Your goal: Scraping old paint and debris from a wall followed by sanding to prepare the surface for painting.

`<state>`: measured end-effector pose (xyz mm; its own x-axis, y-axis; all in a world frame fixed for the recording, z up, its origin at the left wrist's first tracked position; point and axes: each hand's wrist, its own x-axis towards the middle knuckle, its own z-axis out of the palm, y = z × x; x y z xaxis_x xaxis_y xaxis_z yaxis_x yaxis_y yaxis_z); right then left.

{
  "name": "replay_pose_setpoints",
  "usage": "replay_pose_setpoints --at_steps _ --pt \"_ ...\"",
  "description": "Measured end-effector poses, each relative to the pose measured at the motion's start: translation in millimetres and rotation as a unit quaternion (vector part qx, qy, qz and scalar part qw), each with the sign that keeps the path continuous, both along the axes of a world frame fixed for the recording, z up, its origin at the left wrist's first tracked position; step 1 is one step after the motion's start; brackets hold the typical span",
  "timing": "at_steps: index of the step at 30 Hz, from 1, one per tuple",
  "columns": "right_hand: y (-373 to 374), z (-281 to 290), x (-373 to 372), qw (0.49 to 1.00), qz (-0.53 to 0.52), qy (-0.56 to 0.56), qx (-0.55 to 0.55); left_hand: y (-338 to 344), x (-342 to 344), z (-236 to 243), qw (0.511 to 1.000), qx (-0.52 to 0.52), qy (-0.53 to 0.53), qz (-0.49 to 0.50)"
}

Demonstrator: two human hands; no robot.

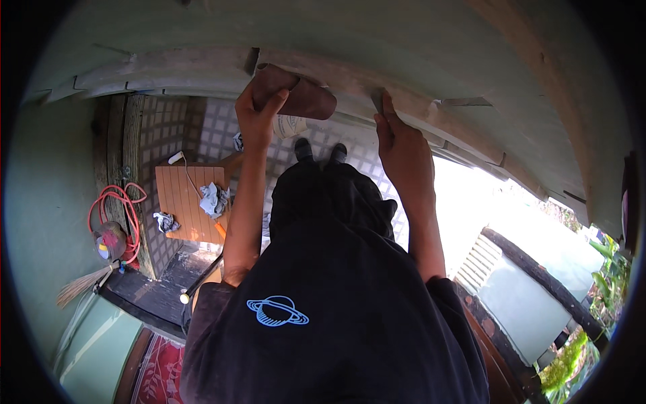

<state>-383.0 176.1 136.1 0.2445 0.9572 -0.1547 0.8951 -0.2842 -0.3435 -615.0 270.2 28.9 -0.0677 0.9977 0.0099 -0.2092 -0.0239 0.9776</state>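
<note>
My left hand (254,121) is raised at the upper middle, closed on a curled sheet of brown sandpaper (309,99). Its thumb presses the sheet's near side, and the loose end rolls out to the right. Up at the weathered pale wooden beam (336,73), my right hand (407,151) grips a small dark flat piece (377,99) between thumb and fingers. That piece lies at or against the beam's face; whether it is a blade or folded sandpaper cannot be made out. The two hands are apart.
Below left stands a slatted wooden table (171,192) with crumpled grey paper or cloth (214,200) and a paint roller (176,157). A red cord (139,225) hangs beside a post, above a straw broom (79,286). A printed sack (291,126) lies on the tiled floor.
</note>
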Motion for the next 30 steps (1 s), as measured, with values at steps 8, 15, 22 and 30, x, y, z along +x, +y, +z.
replay_pose_setpoints --at_steps 8,15,22,30 --pt "5.0 14.3 0.3 0.991 -0.061 0.092 -0.082 -0.4 4.1 1.1 1.000 -0.006 0.006 0.009" --pt "-1.9 -3.0 -3.7 0.998 -0.034 0.054 0.009 3.2 -2.6 -7.7 1.000 0.015 0.013 0.001" --pt "-16.7 -18.7 -7.2 0.999 -0.008 -0.046 0.019 2.8 2.6 3.9 1.000 0.006 -0.001 0.011" --pt "-10.5 -5.2 -10.5 0.999 -0.037 -0.001 -0.014 1.7 -1.8 -1.8 1.000 0.010 -0.004 0.005"
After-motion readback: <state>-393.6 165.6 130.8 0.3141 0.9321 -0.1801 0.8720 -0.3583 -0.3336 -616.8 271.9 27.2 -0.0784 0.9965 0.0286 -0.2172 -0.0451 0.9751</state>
